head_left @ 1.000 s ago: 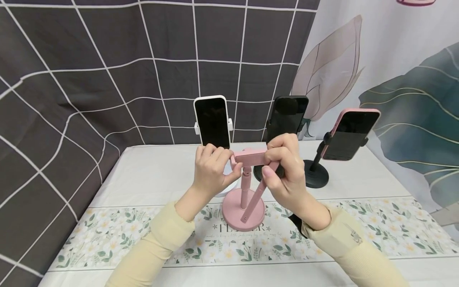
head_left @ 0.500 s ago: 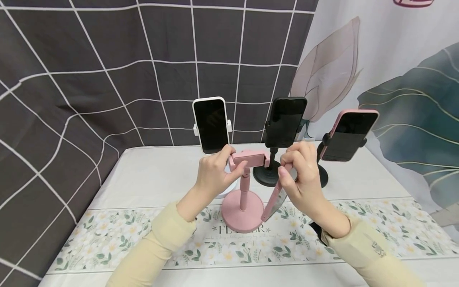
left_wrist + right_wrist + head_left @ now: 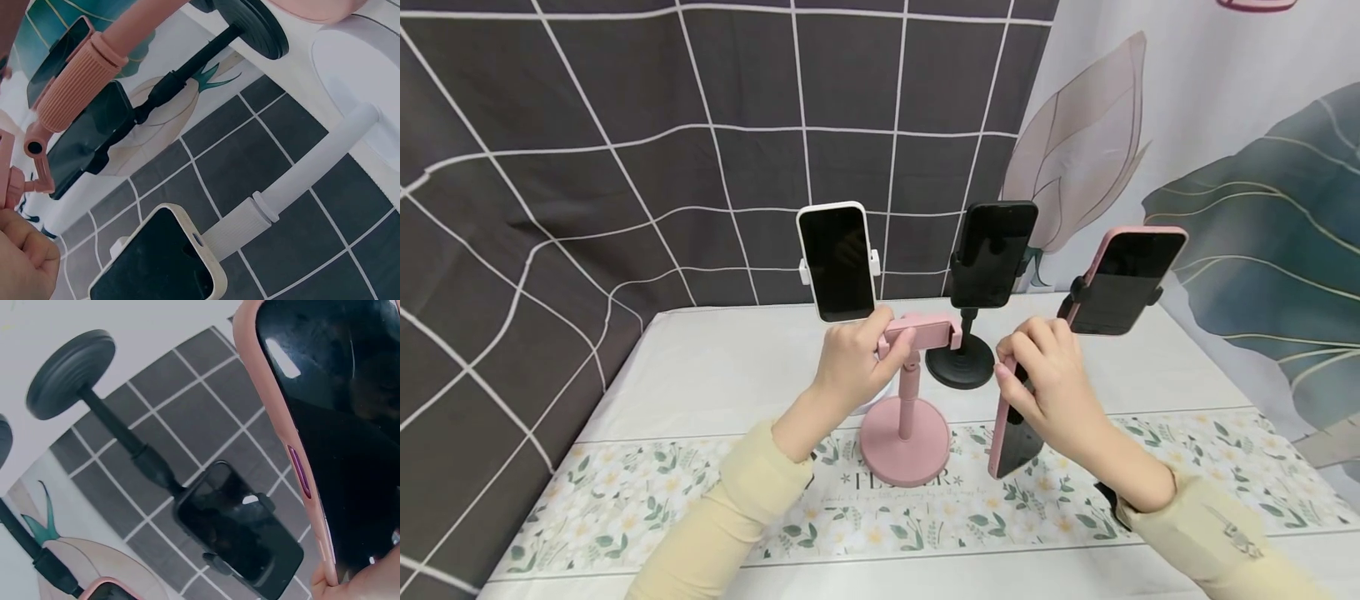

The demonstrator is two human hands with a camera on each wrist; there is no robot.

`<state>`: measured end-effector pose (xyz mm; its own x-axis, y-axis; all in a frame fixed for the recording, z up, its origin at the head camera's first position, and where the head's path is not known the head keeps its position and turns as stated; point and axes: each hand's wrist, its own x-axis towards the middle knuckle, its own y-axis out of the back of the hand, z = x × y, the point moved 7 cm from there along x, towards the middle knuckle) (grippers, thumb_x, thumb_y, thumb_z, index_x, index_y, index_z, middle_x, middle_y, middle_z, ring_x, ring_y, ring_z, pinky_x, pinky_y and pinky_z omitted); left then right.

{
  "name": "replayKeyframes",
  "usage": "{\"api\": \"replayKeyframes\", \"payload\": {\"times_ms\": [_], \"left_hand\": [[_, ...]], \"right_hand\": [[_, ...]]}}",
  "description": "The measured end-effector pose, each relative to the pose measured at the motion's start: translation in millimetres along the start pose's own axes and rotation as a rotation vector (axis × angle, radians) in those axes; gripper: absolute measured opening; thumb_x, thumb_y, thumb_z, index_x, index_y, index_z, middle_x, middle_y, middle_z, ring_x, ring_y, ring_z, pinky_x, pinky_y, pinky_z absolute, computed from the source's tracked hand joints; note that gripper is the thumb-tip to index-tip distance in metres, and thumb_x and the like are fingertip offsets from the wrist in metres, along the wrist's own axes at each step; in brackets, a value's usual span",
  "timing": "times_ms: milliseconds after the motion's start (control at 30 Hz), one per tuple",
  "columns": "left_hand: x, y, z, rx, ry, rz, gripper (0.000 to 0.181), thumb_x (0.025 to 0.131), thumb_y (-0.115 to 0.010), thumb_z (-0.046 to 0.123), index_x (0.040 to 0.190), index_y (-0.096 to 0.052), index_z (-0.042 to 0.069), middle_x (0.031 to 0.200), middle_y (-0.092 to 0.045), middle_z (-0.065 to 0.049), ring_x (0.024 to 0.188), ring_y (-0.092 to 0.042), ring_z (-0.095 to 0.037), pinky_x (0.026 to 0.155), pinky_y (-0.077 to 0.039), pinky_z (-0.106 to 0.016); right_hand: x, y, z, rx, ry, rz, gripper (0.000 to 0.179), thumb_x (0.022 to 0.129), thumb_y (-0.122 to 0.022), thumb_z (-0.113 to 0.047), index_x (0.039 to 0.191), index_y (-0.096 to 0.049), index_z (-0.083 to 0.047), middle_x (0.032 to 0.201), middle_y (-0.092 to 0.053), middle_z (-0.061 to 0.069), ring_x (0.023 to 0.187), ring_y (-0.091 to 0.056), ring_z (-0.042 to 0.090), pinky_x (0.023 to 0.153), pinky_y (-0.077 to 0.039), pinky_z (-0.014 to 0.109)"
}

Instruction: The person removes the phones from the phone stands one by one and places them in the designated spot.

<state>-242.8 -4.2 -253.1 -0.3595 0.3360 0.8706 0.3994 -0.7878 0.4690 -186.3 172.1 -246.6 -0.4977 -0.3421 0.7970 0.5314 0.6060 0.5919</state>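
My left hand point(image 3: 853, 358) pinches the left end of the clamp of a pink phone stand point(image 3: 904, 446), thumb in front and fingers behind. The stand is upright on its round base, and its clamp holds no phone. To its right, my right hand point(image 3: 1051, 383) holds a pink-cased phone point(image 3: 1015, 446) by its upper end, apart from the stand. The phone hangs tilted. In the right wrist view its dark screen and side button show on the phone point(image 3: 356, 425). The left wrist view shows the stand's ribbed pink neck point(image 3: 81, 87) and curled fingers at the clamp.
Behind stand a white-cased phone point(image 3: 837, 262) in a white stand, a black phone point(image 3: 994, 254) in a black stand, and a pink-edged phone point(image 3: 1127, 279) in another black stand. A floral runner point(image 3: 662, 500) crosses the white table. A gridded dark cloth point(image 3: 625, 192) hangs behind.
My right hand has drawn the pink-cased phone away from the stand's clamp to the right and lowered it, its screen turning into view. My left hand stays at the clamp.
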Motion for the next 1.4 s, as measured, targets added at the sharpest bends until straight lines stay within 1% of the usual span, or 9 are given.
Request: {"api": "replayKeyframes", "payload": {"times_ms": [100,300,367,467,700,867,967,1200,1400], "left_hand": [[0.3,-0.2,0.0,0.002,-0.009,-0.013,0.025,0.089,-0.050,0.022,0.072,-0.043,0.004,0.045,-0.039,-0.001,0.039,-0.032,-0.011,0.042,-0.019,-0.020],[-1.3,-0.1,-0.1,0.002,-0.015,-0.012,0.028,0.091,-0.047,0.024,0.071,-0.042,0.005,0.045,-0.039,0.000,0.039,-0.031,-0.010,0.042,-0.019,-0.020],[-1.4,-0.2,-0.5,0.007,-0.014,-0.007,0.030,0.091,-0.045,0.026,0.070,-0.041,0.005,0.045,-0.039,0.000,0.039,-0.031,-0.010,0.042,-0.019,-0.020],[-0.7,-0.9,-1.6,0.009,-0.008,0.001,0.030,0.091,-0.043,0.026,0.069,-0.041,0.005,0.044,-0.037,0.000,0.040,-0.029,-0.010,0.043,-0.018,-0.020],[0.1,-2.0,-3.2,-0.003,0.010,0.005,0.025,0.088,-0.046,0.022,0.069,-0.041,0.005,0.045,-0.033,0.000,0.041,-0.027,-0.009,0.043,-0.017,-0.020],[-2.9,-3.6,-3.5,-0.019,0.024,0.002,0.026,0.088,-0.045,0.023,0.069,-0.039,0.006,0.046,-0.032,0.001,0.042,-0.026,-0.009,0.044,-0.017,-0.020],[-3.4,-4.0,-3.5,-0.025,0.024,0.004,0.026,0.088,-0.046,0.022,0.069,-0.039,0.006,0.046,-0.032,0.001,0.042,-0.027,-0.009,0.044,-0.017,-0.019],[-2.4,-4.1,-4.1,-0.040,0.027,-0.011,0.028,0.090,-0.044,0.024,0.070,-0.040,0.006,0.046,-0.034,0.000,0.042,-0.026,-0.008,0.045,-0.018,-0.020],[-1.3,-3.5,-5.1,-0.051,0.027,-0.041,0.027,0.090,-0.045,0.023,0.069,-0.040,0.006,0.047,-0.033,0.001,0.043,-0.027,-0.008,0.045,-0.018,-0.019]], "right_hand": [[-6.6,-6,6,-0.062,-0.030,-0.076,0.040,0.100,-0.031,-0.036,0.082,-0.053,-0.008,0.080,-0.045,0.005,0.075,-0.034,0.024,0.066,-0.026,0.039],[-23.7,-18,19,-0.203,-0.114,-0.209,0.003,0.085,-0.051,-0.015,0.083,-0.052,-0.014,0.083,-0.047,0.003,0.074,-0.036,0.023,0.064,-0.029,0.041],[-29.1,-21,26,-0.229,-0.153,-0.242,0.004,0.082,-0.055,-0.011,0.083,-0.052,-0.014,0.082,-0.046,0.003,0.075,-0.036,0.023,0.064,-0.029,0.042],[-37.2,-27,36,-0.274,-0.202,-0.293,0.006,0.082,-0.056,-0.011,0.082,-0.051,-0.015,0.080,-0.044,0.002,0.074,-0.036,0.024,0.062,-0.027,0.041],[-57.3,-46,51,-0.419,-0.222,-0.394,0.011,0.086,-0.057,-0.019,0.080,-0.049,-0.014,0.078,-0.043,0.006,0.073,-0.037,0.028,0.057,-0.030,0.045],[-69.5,-59,56,-0.413,-0.271,-0.532,0.015,0.086,-0.059,-0.018,0.077,-0.047,-0.015,0.074,-0.041,0.004,0.070,-0.037,0.026,0.055,-0.028,0.042],[-77.0,-64,62,-0.380,-0.293,-0.596,0.019,0.086,-0.059,-0.016,0.074,-0.044,-0.017,0.071,-0.038,0.002,0.069,-0.035,0.024,0.055,-0.026,0.040],[-93.2,-75,80,-0.306,-0.379,-0.670,0.011,0.088,-0.059,-0.017,0.080,-0.052,-0.015,0.073,-0.044,0.004,0.071,-0.040,0.025,0.053,-0.033,0.046],[-100.5,-80,87,-0.269,-0.430,-0.699,0.011,0.087,-0.060,-0.017,0.079,-0.052,-0.016,0.072,-0.043,0.003,0.072,-0.040,0.025,0.055,-0.032,0.046]]}}
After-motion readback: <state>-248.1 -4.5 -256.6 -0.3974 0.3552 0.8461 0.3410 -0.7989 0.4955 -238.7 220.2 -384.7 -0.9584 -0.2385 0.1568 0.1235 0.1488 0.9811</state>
